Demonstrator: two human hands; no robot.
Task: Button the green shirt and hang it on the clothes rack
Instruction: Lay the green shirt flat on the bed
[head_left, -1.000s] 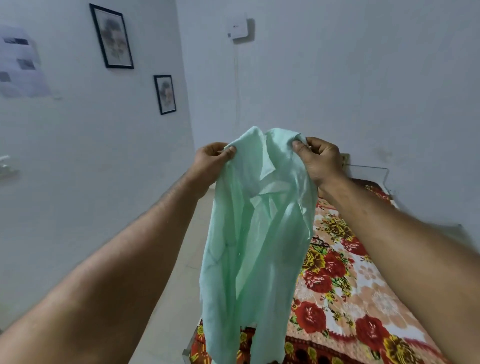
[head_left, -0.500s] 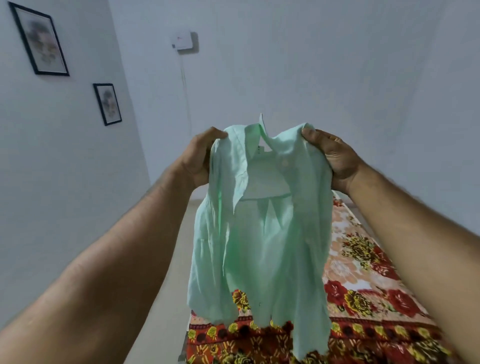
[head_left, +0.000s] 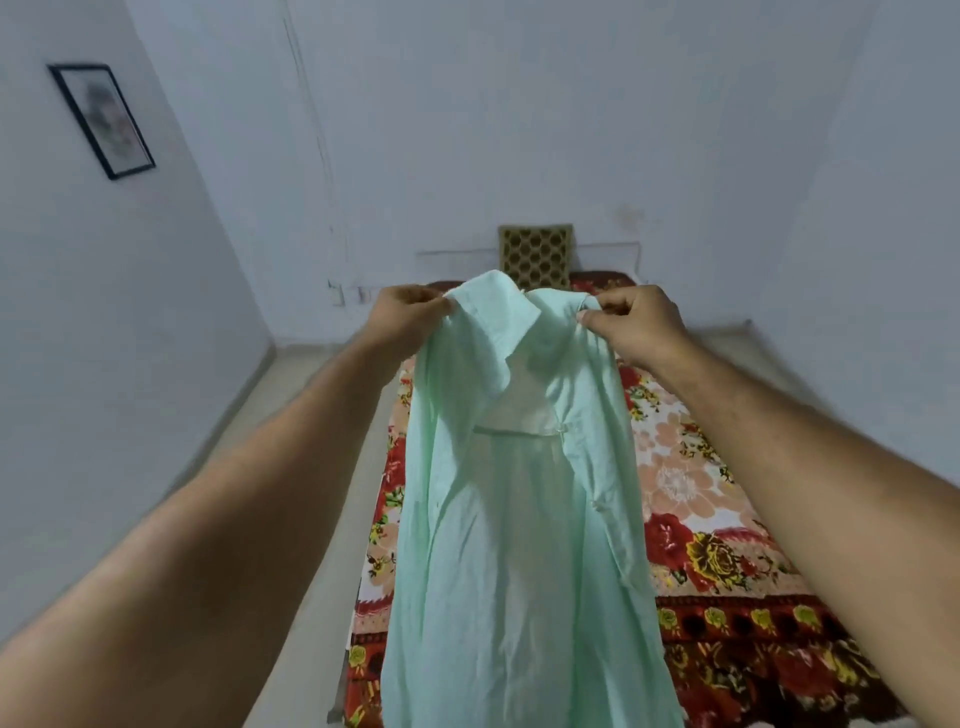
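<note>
The pale green shirt (head_left: 519, 519) hangs full length in front of me over the bed, its front open and unbuttoned, inside showing. My left hand (head_left: 408, 312) pinches the left shoulder next to the collar. At the right shoulder, my right hand (head_left: 636, 322) grips the cloth. Small buttons show along the right front edge. No clothes rack or hanger is in view.
A bed with a red floral cover (head_left: 701, 519) runs lengthwise below the shirt, with a patterned pillow (head_left: 535, 254) at its head against the far wall. Bare floor (head_left: 311, 415) lies to the left. A framed picture (head_left: 101, 119) hangs on the left wall.
The view has swung right and down onto the bed. Both hands have drawn apart and lowered, so the bunched shirt now hangs spread open at full length.
</note>
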